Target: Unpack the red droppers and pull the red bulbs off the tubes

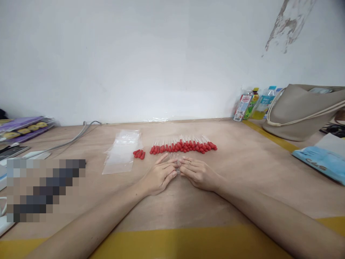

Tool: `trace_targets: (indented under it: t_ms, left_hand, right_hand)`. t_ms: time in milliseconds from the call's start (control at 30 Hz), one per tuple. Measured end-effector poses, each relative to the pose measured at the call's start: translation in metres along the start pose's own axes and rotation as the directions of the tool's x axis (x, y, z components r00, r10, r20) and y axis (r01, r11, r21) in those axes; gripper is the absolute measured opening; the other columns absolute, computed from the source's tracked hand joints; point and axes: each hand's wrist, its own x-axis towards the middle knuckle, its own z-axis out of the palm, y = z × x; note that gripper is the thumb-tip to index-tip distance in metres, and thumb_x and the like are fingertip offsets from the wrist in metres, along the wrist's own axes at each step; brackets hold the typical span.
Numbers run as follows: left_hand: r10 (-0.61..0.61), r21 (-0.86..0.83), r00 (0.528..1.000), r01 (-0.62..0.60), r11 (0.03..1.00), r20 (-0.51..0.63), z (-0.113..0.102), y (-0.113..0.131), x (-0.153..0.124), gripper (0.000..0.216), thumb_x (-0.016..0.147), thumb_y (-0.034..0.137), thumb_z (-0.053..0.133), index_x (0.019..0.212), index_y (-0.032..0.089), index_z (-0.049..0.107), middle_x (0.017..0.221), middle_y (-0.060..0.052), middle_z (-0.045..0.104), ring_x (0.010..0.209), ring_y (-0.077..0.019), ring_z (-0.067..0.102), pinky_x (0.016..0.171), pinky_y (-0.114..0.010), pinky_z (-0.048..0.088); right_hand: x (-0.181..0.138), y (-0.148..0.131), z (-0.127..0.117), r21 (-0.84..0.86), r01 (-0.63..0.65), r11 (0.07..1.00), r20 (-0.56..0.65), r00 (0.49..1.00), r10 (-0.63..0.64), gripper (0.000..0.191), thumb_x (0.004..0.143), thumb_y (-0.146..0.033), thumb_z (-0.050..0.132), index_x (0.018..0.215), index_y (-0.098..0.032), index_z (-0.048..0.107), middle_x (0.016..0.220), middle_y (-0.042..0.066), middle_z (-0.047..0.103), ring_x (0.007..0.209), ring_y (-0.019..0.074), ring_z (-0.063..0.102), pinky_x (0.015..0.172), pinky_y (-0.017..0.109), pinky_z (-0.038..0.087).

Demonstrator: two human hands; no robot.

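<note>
My left hand (165, 172) and my right hand (198, 172) meet at the middle of the table. Their fingertips close in from both sides on a few short clear tubes (178, 170); how many is hard to make out, as the fingers partly cover them. Just beyond lies a long row of droppers (185, 145), red rubber bulbs towards me and thin clear stems pointing at the wall. Several loose red bulbs (139, 154) rest left of the row. Beside these, a stack of clear plastic bags (120, 154) lies flat.
A grey cable (72, 139) crosses the left side, near a phone (13, 152) and purple packages (24, 126). Drink bottles (265, 102), a beige bag (304, 111) and a blue tissue pack (320, 163) stand or lie right. Yellow tape (161, 241) edges the table.
</note>
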Motion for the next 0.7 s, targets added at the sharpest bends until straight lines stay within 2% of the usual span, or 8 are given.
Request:
trace_targets:
  t_ms: [233, 433, 567, 700]
  left_hand:
    - [-0.022, -0.066, 0.999, 0.024, 0.998, 0.028, -0.0008, -0.0005, -0.0025, 0.027, 0.09, 0.02, 0.031, 0.098, 0.02, 0.056, 0.101, -0.001, 0.064, 0.116, -0.0152, 0.046, 0.108, -0.043, 0.02]
    - [0.006, -0.066, 1.0, -0.006, 0.998, 0.01, -0.0022, -0.0005, -0.0033, 0.027, 0.09, 0.019, 0.032, 0.099, 0.02, 0.057, 0.112, -0.003, 0.06, 0.118, -0.0157, 0.043, 0.108, -0.044, 0.019]
    - [0.012, -0.003, 1.0, -0.012, 1.0, -0.025, -0.0006, -0.0031, -0.0035, 0.024, 0.089, 0.019, 0.035, 0.097, 0.019, 0.057, 0.116, -0.004, 0.058, 0.12, -0.0162, 0.041, 0.107, -0.044, 0.021]
    - [0.027, 0.103, 0.989, -0.012, 0.995, -0.146, 0.0039, -0.0053, -0.0032, 0.017, 0.087, 0.022, 0.042, 0.094, 0.018, 0.057, 0.117, -0.005, 0.057, 0.12, -0.0184, 0.042, 0.104, -0.043, 0.028]
  right_hand:
    - [0.003, -0.0017, -0.0045, -0.061, 0.063, 0.996, -0.025, 0.998, -0.065, 0.017, 0.084, -0.012, 0.045, 0.094, -0.009, 0.059, 0.094, 0.01, 0.067, 0.104, 0.0182, 0.056, 0.097, 0.035, 0.044]
    - [0.0007, -0.0014, -0.0056, -0.08, 0.097, 0.992, -0.033, 0.994, -0.1, 0.017, 0.083, -0.009, 0.045, 0.094, -0.009, 0.058, 0.096, 0.011, 0.066, 0.107, 0.0192, 0.053, 0.098, 0.037, 0.043]
    - [0.0001, -0.0011, -0.0029, 0.007, 0.014, 1.0, -0.028, 1.0, -0.014, 0.016, 0.084, -0.012, 0.045, 0.091, -0.012, 0.059, 0.094, 0.009, 0.067, 0.106, 0.018, 0.055, 0.098, 0.037, 0.042]
    - [-0.002, -0.0002, 0.0023, 0.144, -0.133, 0.981, 0.003, 0.991, 0.134, 0.015, 0.085, -0.016, 0.045, 0.091, -0.016, 0.058, 0.087, 0.005, 0.067, 0.105, 0.0176, 0.055, 0.099, 0.041, 0.039]
